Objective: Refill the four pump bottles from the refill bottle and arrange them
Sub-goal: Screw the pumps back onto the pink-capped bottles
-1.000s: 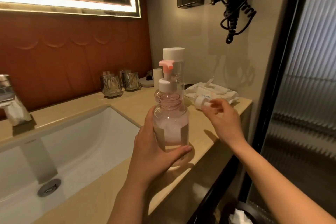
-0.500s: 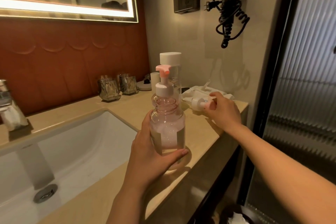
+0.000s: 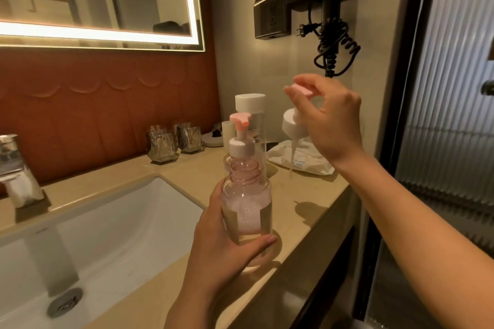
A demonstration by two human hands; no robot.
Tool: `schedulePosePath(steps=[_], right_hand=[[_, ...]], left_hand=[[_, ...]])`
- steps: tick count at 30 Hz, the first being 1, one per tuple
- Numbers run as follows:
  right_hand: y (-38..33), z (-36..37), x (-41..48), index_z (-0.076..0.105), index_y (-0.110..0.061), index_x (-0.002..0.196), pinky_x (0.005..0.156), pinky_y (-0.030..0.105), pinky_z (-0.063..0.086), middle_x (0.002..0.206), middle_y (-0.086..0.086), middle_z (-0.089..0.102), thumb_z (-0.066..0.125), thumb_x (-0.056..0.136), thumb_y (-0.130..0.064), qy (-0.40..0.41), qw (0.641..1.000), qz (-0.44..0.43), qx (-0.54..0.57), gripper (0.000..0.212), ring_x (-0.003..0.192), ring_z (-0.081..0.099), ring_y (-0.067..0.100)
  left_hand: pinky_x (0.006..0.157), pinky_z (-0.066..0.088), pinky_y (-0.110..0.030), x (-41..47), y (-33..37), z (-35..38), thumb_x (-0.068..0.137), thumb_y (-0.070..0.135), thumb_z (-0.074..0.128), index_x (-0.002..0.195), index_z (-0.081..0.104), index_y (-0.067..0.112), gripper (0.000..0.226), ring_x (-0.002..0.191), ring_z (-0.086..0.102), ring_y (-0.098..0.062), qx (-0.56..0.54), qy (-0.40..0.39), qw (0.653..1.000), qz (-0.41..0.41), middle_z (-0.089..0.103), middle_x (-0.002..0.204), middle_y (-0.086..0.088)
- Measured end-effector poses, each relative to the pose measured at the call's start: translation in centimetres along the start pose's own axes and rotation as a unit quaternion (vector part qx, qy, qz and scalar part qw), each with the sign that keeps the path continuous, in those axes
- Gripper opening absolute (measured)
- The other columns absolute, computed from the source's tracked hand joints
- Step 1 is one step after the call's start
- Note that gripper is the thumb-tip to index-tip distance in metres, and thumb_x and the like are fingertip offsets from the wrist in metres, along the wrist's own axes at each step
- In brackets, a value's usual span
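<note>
My left hand (image 3: pixel 222 254) grips a clear pink bottle (image 3: pixel 247 211) with an open neck, standing on the beige counter (image 3: pixel 302 219); foamy liquid fills its lower part. My right hand (image 3: pixel 328 120) holds a pump head (image 3: pixel 294 120) in the air above the wipes pack, its pink nozzle between my fingers, white collar and dip tube hanging down. Behind the open bottle stands a second pump bottle (image 3: pixel 240 139) with a pink and white pump on. A tall clear refill bottle (image 3: pixel 252 115) with a white cap stands right behind it.
A white sink (image 3: pixel 107 224) lies to the left with a chrome tap (image 3: pixel 16 168). Two glass tumblers (image 3: pixel 173 141) stand by the red wall. A wipes pack (image 3: pixel 302 160) lies at the counter's far right. A hair dryer (image 3: pixel 328 8) hangs on the wall above.
My right hand picked the pump head up off the wipes pack and raised it into the air. My left hand kept its grip on the open bottle.
</note>
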State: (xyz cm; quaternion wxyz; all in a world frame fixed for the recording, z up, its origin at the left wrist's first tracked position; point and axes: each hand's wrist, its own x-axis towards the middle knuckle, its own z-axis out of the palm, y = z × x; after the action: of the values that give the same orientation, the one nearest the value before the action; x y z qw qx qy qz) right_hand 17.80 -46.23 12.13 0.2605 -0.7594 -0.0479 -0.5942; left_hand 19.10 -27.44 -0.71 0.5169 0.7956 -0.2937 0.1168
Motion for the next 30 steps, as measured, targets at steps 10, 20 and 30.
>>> schedulePosePath(steps=[10,20,30], right_hand=[[-8.0,-1.0,4.4,0.067,-0.001,0.095,0.068,0.009,0.046,0.085,-0.002,0.065,0.06,0.087,-0.026,0.111,0.97,-0.174,0.126,0.027,0.076,0.061,0.003],[-9.6,0.5,3.6,0.068,-0.002,0.095,0.066,0.015,0.051,0.086,0.003,0.07,0.062,0.086,-0.03,0.006,0.973,-0.167,0.157,0.03,0.077,0.064,0.005],[-6.2,2.9,-0.9,0.069,-0.012,0.098,0.073,0.025,0.056,0.091,-0.001,0.07,0.066,0.084,-0.033,-0.142,0.976,0.013,0.164,0.025,0.084,0.065,0.007]], left_hand=[[0.102,0.033,-0.024,0.0,0.5,-0.1,0.037,0.071,0.073,0.12,0.01,0.063,0.105,0.111,0.032,0.008,-0.005,-0.005,1.0,0.0,0.026,0.108,0.049],[0.086,0.035,-0.013,-0.3,0.6,-0.1,0.049,0.047,0.086,0.111,0.016,0.069,0.096,0.095,0.039,0.019,-0.049,-0.014,0.999,-0.005,0.037,0.102,0.045],[0.076,0.034,-0.002,-0.2,0.0,0.0,0.048,0.05,0.084,0.115,0.014,0.07,0.099,0.096,0.035,0.035,-0.028,-0.006,1.0,0.013,0.037,0.101,0.058]])
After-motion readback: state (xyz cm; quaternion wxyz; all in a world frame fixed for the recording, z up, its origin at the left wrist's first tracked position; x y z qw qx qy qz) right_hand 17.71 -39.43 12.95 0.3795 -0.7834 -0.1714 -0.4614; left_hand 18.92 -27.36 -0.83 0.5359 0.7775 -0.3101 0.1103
